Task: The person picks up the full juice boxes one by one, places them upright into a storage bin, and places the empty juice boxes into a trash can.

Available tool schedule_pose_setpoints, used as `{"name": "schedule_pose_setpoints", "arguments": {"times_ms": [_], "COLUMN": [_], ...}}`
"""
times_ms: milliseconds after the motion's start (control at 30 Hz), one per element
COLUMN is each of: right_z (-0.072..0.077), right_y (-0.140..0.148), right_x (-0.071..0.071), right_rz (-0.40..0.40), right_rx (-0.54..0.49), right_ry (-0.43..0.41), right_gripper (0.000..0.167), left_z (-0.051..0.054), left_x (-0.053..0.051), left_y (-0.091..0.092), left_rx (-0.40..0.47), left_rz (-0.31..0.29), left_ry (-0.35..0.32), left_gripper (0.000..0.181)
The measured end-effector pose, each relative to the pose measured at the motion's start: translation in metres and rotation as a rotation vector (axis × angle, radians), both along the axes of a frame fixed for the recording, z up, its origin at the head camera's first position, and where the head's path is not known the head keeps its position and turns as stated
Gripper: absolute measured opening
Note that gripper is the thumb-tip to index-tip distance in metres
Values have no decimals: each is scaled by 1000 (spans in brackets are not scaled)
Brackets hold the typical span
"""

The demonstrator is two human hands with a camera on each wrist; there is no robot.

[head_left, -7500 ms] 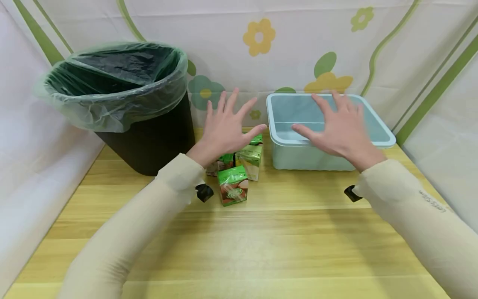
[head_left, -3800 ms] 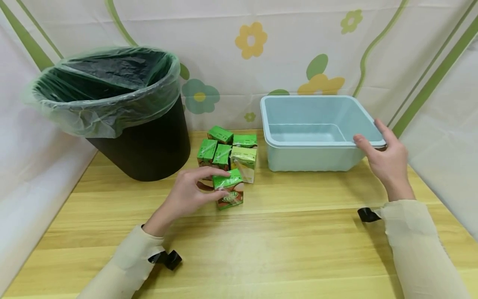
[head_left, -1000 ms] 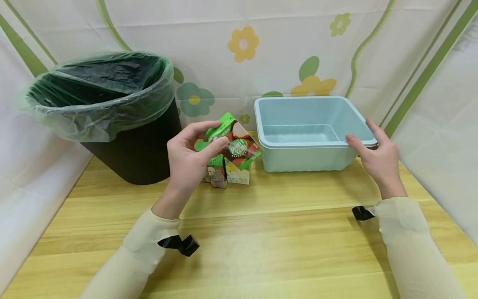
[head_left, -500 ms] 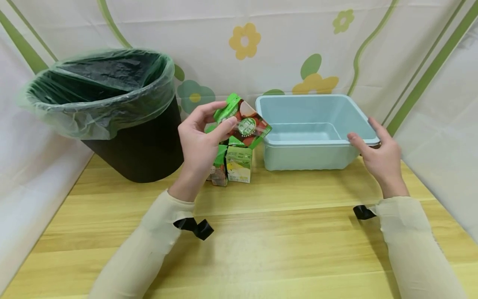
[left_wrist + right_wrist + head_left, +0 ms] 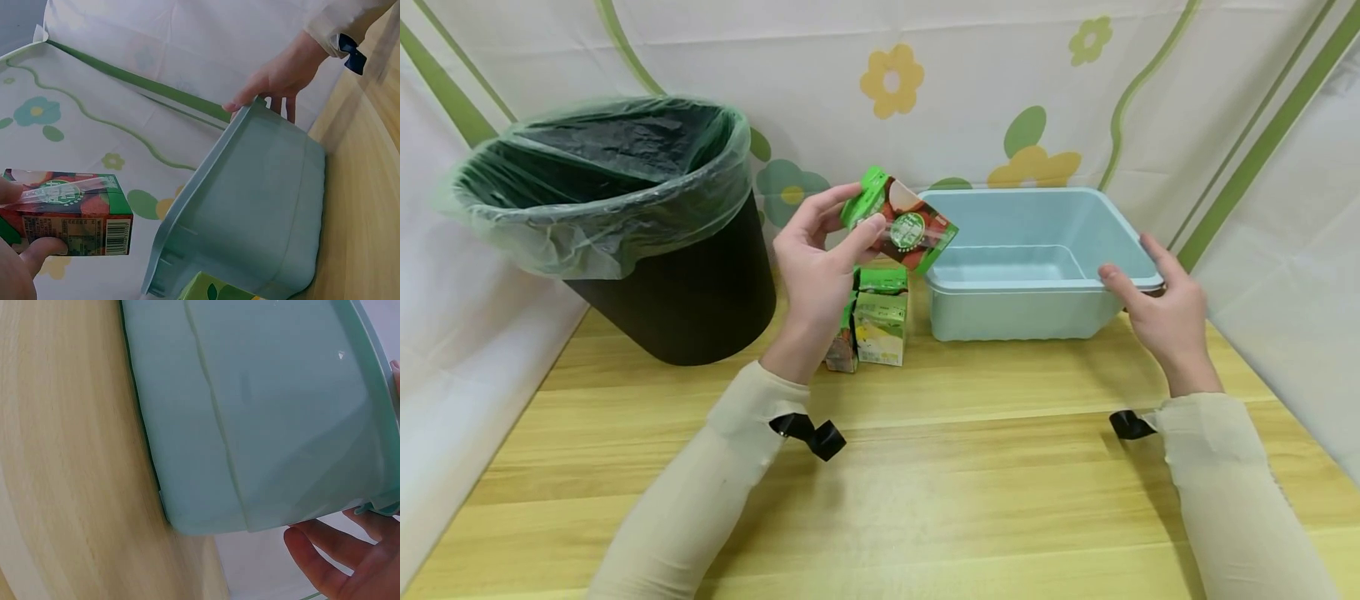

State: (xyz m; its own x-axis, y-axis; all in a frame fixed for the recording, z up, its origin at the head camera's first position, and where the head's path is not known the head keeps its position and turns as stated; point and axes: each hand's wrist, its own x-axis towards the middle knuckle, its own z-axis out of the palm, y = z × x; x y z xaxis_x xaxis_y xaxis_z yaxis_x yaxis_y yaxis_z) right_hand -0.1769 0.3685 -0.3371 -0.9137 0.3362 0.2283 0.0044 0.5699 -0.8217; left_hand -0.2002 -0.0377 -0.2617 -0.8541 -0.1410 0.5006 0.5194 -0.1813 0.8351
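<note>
My left hand (image 5: pixel 816 262) pinches a red and green juice box (image 5: pixel 917 225) between thumb and fingers. The box hangs tilted in the air, close to the left rim of a light-blue plastic tub (image 5: pixel 1018 315). A straw lies along its face in the left wrist view, where the same juice box (image 5: pixel 78 209) shows its barcode end. My right hand (image 5: pixel 1172 321) grips the tub's right front corner, thumb over the rim and fingers beneath. Below the left hand, more juice boxes (image 5: pixel 880 329) stand on the table, partly hidden by that hand and wrist.
A black bin (image 5: pixel 681 304) with a green translucent liner (image 5: pixel 602 225) stands at the back left. The wooden table (image 5: pixel 925 500) extends in front. A white flowered cloth (image 5: pixel 820 75) hangs behind and along the sides.
My left hand took the front juice box from the group, lifted it and carried it rightward toward the tub. The right hand came down to the tub's rim and has stayed there.
</note>
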Motion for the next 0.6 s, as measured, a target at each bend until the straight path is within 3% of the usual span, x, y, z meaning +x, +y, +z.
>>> {"name": "schedule_pose_setpoints", "arguments": {"times_ms": [433, 600], "right_z": [0, 1], "right_y": [0, 0], "right_x": [0, 0], "right_rz": [-10, -8], "right_rx": [4, 0], "right_ry": [-3, -8], "right_gripper": [80, 81], "left_z": [0, -1], "left_x": [-10, -16], "left_y": [20, 28], "left_rx": [-25, -79], "left_rz": [-39, 0], "left_ry": [34, 31], "left_gripper": [35, 34]}}
